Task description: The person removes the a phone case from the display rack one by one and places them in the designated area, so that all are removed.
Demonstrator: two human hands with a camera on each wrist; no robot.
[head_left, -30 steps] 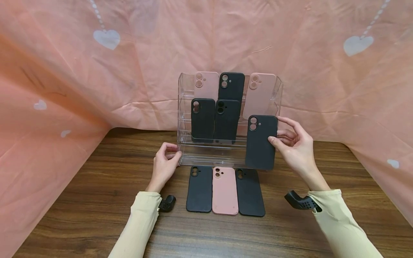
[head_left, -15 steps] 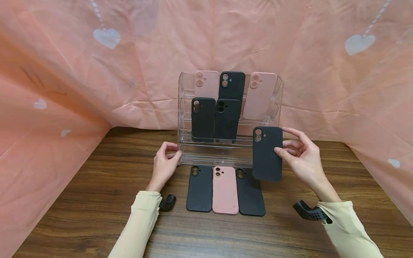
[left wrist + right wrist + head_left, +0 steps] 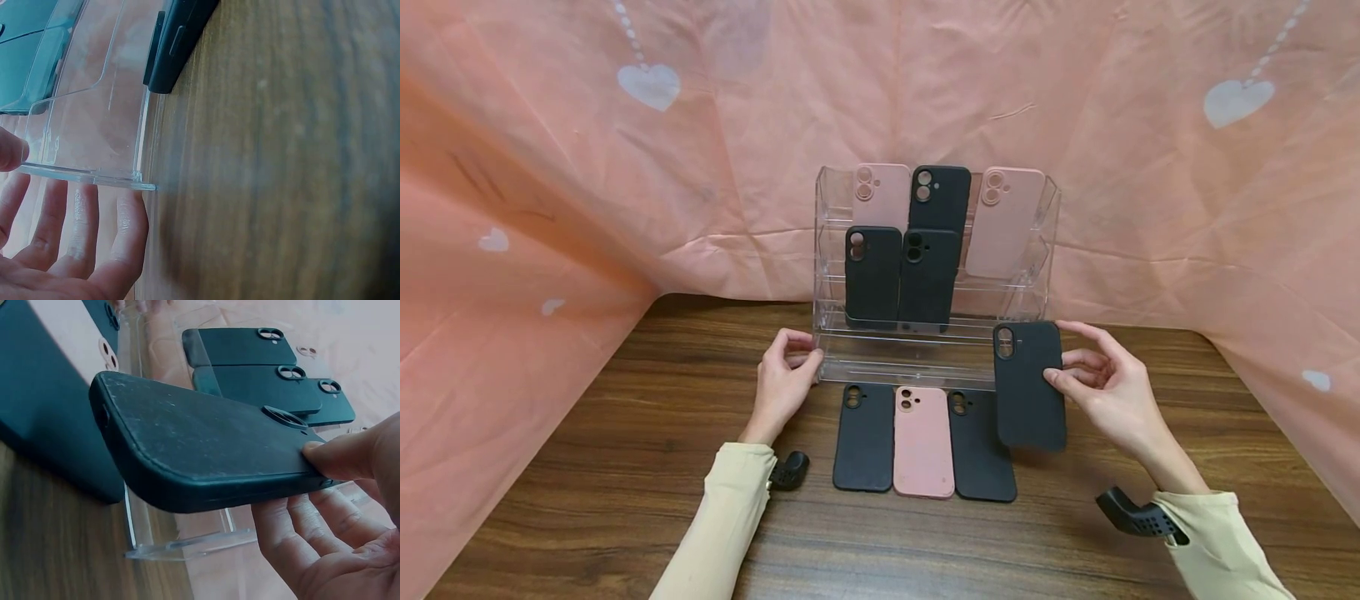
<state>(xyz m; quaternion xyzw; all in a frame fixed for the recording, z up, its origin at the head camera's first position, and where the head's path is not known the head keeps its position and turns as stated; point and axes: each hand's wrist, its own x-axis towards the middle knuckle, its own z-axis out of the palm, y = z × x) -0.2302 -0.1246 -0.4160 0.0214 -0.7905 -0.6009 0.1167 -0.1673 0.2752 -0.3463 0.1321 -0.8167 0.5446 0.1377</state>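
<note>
My right hand (image 3: pixel 1108 383) pinches a black phone case (image 3: pixel 1032 387) by its right edge, thumb on the back face and fingers behind. The case is held up in front of the right end of a clear acrylic display stand (image 3: pixel 865 372). At the stand's lower left corner my left hand (image 3: pixel 786 383) grips its side wall (image 3: pixel 94 134), thumb on one side and fingers on the other. Flat on the table in front lie a black phone case (image 3: pixel 864 442), a pink phone case (image 3: pixel 923 446) and another black phone case (image 3: pixel 977 462), partly overlapped by the held one.
On the stand's upper tier lean a pink case (image 3: pixel 880 200), a black case (image 3: pixel 951 198) and a pink case (image 3: pixel 1003 225). Two black cases, one left (image 3: pixel 872 283) and one right (image 3: pixel 928 287), lean below. Pink cloth (image 3: pixel 760 167) surrounds the wooden table (image 3: pixel 625 467).
My right hand has moved the black phone case down, slightly right and away from the stand, toward the table cases. My left hand stays at the stand's corner.
</note>
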